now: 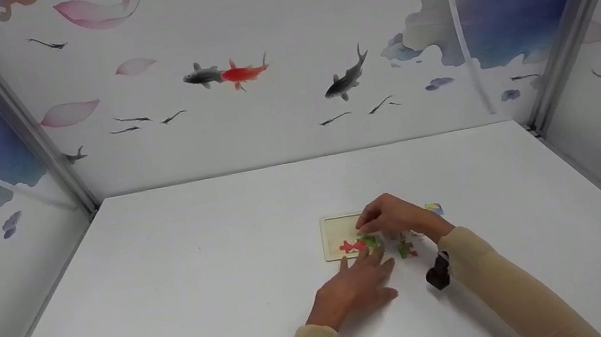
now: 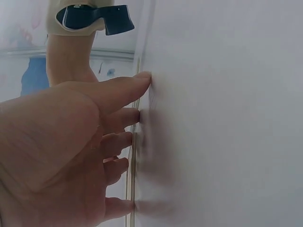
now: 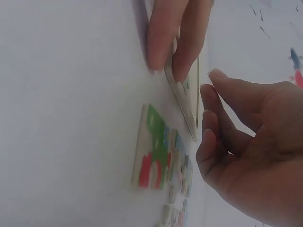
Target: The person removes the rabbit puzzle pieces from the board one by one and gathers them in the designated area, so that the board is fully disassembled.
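A shallow wooden puzzle tray (image 1: 341, 226) lies on the table with red and green jigsaw pieces (image 1: 352, 246) along its near side. My left hand (image 1: 352, 289) is spread with straight fingers at the tray's near edge; in the left wrist view the fingertips (image 2: 124, 138) meet that edge. Over the tray's right part hovers my right hand (image 1: 394, 217), its fingers bent and the thumb and index tips close together. Whether a thin piece sits between those tips cannot be made out. Beside the tray lies a green and red jigsaw piece (image 3: 155, 146).
Several more loose pieces (image 3: 182, 177) lie to the right of the tray, partly behind the right hand, including a blue and yellow one (image 1: 433, 208). The white table (image 1: 174, 287) is enclosed by printed panels at the back and sides.
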The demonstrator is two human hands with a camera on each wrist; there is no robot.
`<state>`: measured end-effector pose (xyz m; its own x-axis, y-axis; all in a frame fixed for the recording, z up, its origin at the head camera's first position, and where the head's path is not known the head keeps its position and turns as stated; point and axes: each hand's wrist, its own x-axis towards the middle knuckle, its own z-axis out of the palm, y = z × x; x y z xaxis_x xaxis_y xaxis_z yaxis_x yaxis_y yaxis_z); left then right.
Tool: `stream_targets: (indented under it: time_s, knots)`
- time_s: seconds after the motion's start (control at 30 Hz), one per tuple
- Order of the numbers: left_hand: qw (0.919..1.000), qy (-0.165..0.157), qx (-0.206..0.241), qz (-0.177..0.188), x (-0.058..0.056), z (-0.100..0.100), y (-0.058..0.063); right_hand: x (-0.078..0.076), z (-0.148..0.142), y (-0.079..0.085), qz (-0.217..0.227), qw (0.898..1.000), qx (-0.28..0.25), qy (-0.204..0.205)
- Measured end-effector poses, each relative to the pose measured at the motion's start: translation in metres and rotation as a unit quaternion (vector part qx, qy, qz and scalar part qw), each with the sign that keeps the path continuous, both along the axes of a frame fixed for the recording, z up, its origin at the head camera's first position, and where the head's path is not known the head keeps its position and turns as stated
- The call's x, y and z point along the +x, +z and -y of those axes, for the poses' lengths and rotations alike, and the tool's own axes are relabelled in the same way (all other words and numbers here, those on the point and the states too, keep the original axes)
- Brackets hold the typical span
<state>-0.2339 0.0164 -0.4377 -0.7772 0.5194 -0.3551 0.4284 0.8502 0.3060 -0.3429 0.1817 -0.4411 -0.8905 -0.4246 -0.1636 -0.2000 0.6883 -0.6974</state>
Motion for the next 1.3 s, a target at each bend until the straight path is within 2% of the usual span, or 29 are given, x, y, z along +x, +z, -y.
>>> stream_targets:
  time_s: [0.27, 0.5, 0.67, 0.87, 1.07, 1.3]
  knots:
    - [1.0000, 0.000, 0.007, 0.003, -0.003, 0.000, 0.001, -0.005, 0.008, 0.001, 0.019, 0.999, 0.026, 0.034]
    - [0.9999, 0.001, 0.001, -0.017, -0.004, -0.003, -0.002, -0.006, 0.007, 0.003, 0.020, 0.997, 0.042, 0.063]
    - [0.9999, 0.004, 0.004, -0.009, -0.003, -0.003, -0.003, -0.007, 0.007, 0.004, 0.040, 0.996, 0.054, 0.054]
    - [1.0000, 0.005, 0.005, -0.006, -0.004, -0.002, -0.003, -0.008, 0.008, 0.004, 0.051, 0.996, 0.047, 0.050]
    - [0.9999, 0.014, 0.008, -0.001, -0.003, -0.002, -0.001, -0.007, 0.011, 0.005, 0.064, 0.997, 0.035, 0.027]
    - [0.9999, 0.002, 0.002, -0.013, -0.002, -0.004, -0.001, -0.004, 0.012, 0.008, 0.067, 0.996, 0.037, 0.039]
